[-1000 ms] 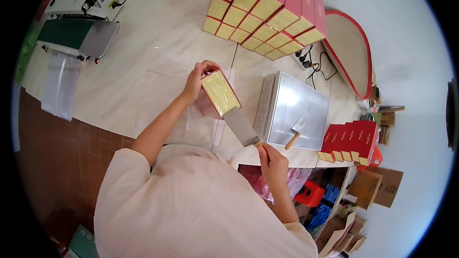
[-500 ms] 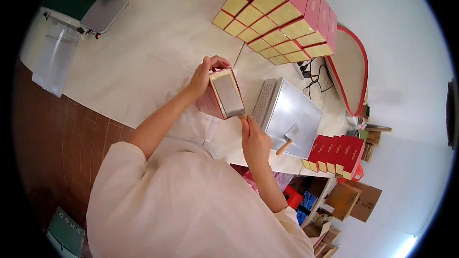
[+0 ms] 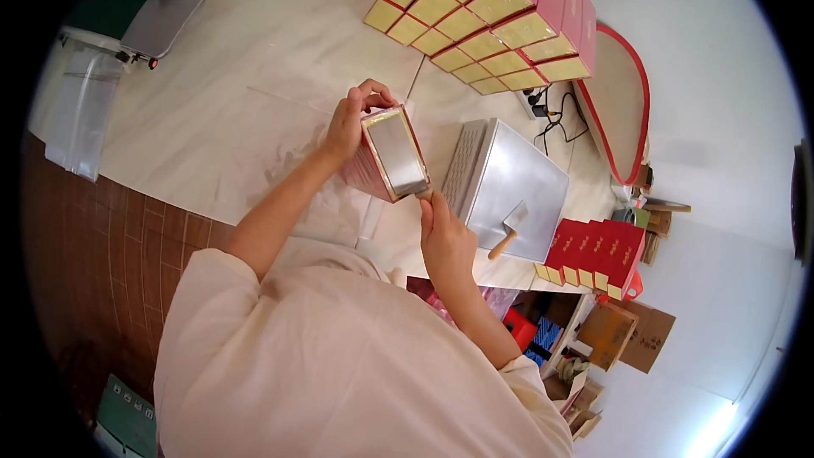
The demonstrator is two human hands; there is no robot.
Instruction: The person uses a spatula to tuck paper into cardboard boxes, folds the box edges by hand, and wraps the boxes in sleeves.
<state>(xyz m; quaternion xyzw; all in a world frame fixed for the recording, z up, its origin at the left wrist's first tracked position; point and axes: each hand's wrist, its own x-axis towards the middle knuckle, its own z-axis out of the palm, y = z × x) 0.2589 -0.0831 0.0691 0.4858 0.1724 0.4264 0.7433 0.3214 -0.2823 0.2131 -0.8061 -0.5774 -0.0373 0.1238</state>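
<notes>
My left hand is wrapped round the far side of a red box, holding it tilted above the table. The box's end faces up, with a gold border round a greyish, shiny middle. My right hand pinches the short handle of a small metal scraper, its blade against the near lower edge of that end. The fingers partly hide the handle. To the right of my hands is a silver flat-topped hot plate, on which a second scraper with a wooden handle lies.
Stacked red and gold boxes stand at the back. More red boxes line the right edge of the table. Black cables run behind the hot plate beside a red-rimmed panel. A machine with a green belt sits at far left.
The whole view has shifted slightly, so the scene sits a little higher and further left. Both hands keep their hold, and the scraper blade stays at the box's near edge.
</notes>
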